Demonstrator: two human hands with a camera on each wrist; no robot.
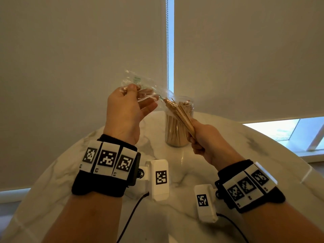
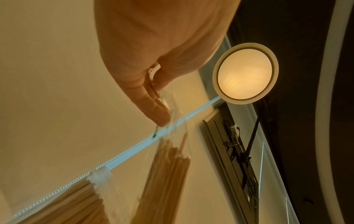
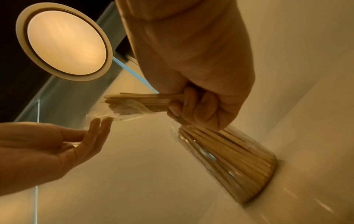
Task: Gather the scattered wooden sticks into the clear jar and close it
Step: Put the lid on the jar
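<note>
— What have you got hold of?

— My right hand (image 1: pixel 201 137) is fisted around a bundle of thin, pale wooden sticks (image 1: pixel 180 113), gripping them at their lower ends. My left hand (image 1: pixel 126 109), up and to the left of it, pinches a crinkly clear plastic wrapper (image 1: pixel 138 85) between thumb and forefinger; the other fingers (image 3: pixel 99 125) are stretched out loosely. The wrapper's open end still covers the tips of the sticks.

— And the jar?

— The clear round jar (image 1: pixel 177 130) stands upright on the white marbled tabletop (image 1: pixel 184 163), just beyond my right fist and partly behind it. It is already packed with sticks and has no lid on it. I can't see a lid anywhere.

— So which step is this?

— I judge I'm stripping the wrapper off the bundle, with loading and closing not yet done.

— What does the next move need?

— Pull the two hands apart along the line of the sticks so the film slides free without fanning them out. Then turn the bundle upright over the jar mouth below my right hand and feed it into whatever room is left.
</note>
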